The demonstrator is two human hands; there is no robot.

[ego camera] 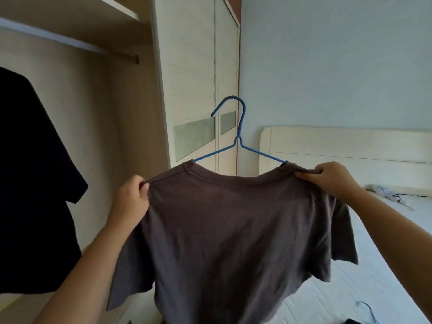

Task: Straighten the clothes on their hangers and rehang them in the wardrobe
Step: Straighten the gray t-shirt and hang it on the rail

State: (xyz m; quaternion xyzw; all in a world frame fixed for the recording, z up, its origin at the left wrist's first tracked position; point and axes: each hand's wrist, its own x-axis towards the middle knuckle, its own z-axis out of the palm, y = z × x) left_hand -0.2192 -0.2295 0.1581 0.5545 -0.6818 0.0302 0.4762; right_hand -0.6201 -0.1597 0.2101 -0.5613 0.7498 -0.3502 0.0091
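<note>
A brown-grey T-shirt (233, 230) hangs on a blue wire hanger (240, 127), held up in front of me. My left hand (131, 202) pinches the shirt's left shoulder. My right hand (332, 178) grips its right shoulder, over the hanger's end. The hanger's hook points up and left, free in the air. The open wardrobe (131, 127) is at the left, with its rail (70, 43) running high across it.
A dark T-shirt (35, 183) hangs in the wardrobe at the far left. The closed wardrobe door (194, 90) stands behind the hanger. A bed (350, 277) with a pale headboard (350, 148) fills the right side, with small items lying on it.
</note>
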